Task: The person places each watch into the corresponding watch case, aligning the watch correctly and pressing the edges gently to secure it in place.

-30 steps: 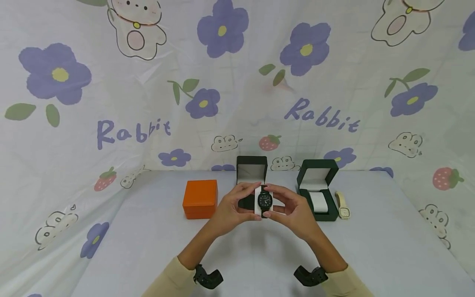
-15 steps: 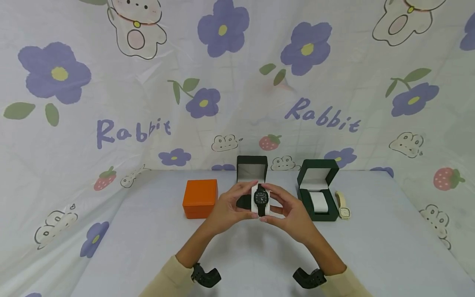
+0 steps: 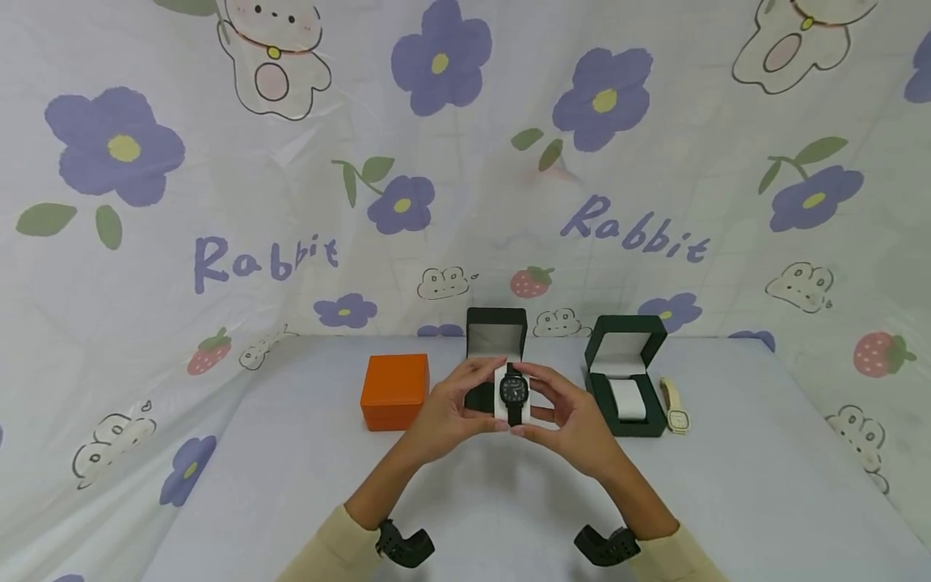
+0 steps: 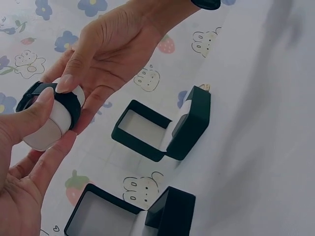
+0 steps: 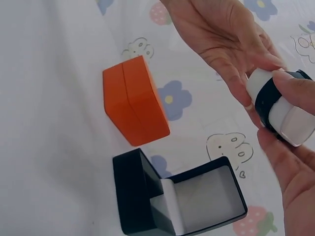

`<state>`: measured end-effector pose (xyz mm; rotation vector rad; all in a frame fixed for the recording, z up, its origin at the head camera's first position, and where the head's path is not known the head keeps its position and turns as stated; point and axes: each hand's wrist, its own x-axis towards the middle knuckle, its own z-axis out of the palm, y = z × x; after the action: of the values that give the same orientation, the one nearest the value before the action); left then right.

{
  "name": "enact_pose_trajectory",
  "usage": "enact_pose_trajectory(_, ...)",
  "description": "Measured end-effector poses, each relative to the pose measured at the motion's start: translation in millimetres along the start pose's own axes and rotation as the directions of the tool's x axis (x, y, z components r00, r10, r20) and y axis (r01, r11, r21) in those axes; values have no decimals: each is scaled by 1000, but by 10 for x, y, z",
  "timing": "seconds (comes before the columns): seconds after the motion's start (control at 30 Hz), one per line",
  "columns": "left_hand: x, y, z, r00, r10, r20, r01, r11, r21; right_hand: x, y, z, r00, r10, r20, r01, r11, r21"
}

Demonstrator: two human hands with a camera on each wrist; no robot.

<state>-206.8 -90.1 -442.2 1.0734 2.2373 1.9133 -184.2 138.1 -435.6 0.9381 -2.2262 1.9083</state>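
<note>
Both hands hold a black wristwatch wrapped round a white watch cushion, raised over the table in front of the open black box. My left hand pinches the cushion's left side, thumb below and fingers above. From the other side my right hand grips it the same way. The dial faces up toward the head camera, with the strap running up and down. In the right wrist view the dark strap circles the cushion, and a thumb lies over it.
Behind the hands stands the open black watch box, partly hidden. An orange box, closed, is on the left. To the right, an open green watch box holds a white cushion, with a gold watch beside it. A printed curtain hangs behind.
Both hands have shifted the watch and cushion slightly left, and the dial now shows squarer to the head camera. Over the last half second the grip looks the same.
</note>
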Motion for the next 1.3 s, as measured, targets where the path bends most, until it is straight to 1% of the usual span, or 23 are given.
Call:
enact_pose_trajectory(0.07, -3, 0, -2, 1000, 2, -2, -2, 1000, 4, -1, -6, 7, 1000, 0, -13, 0, 998, -68)
enact_pose_trajectory(0.17, -7, 3, -11, 1000, -2, -6, 3, 1000, 14, 5, -26, 27, 999, -17, -35, 10, 983, -181)
enact_pose_trajectory(0.23, -7, 3, -17, 1000, -1, -7, 1, 1000, 19, 12, -34, 43, 998, -32, -44, 22, 976, -217)
enact_pose_trajectory(0.33, -12, 3, -21, 1000, 6, 0, -6, 1000, 20, 16, -35, 51, 998, -43, -52, 30, 973, -230)
enact_pose_trajectory(0.47, -24, -8, -25, 1000, 11, 5, -12, 1000, 23, 16, -18, 44, 998, -55, -42, 44, 972, -231)
enact_pose_trajectory(0.57, -32, -18, -29, 1000, 8, 0, -8, 1000, 22, 19, 1, 39, 998, -60, -32, 51, 974, -222)
enact_pose_trajectory(0.73, -24, -30, -42, 1000, 4, -21, -4, 1000, 8, 25, -4, 26, 997, -61, -41, 49, 966, -254)
enact_pose_trajectory(0.87, -9, -27, -68, 999, -17, -33, 18, 1000, 9, 47, -141, 26, 996, -79, -41, 65, 959, -276)
enact_pose_trajectory(1.0, 17, -29, -99, 1000, -28, -11, 28, 1000, 8, 89, -308, 23, 994, -107, -34, 92, 950, -299)
enact_pose_trajectory(1.07, 31, -35, -111, 1000, -26, -3, 26, 1000, 4, 110, -325, 13, 993, -114, -40, 97, 946, -308)
enact_pose_trajectory(1.2, 45, -67, -123, 1000, -24, -2, 24, 1000, 2, 133, -125, -27, 992, -117, -47, 97, 947, -306)
enact_pose_trajectory(1.3, 68, -87, -145, 1000, -24, -7, 25, 999, 45, 160, 41, -65, 992, -115, -45, 96, 948, -304)
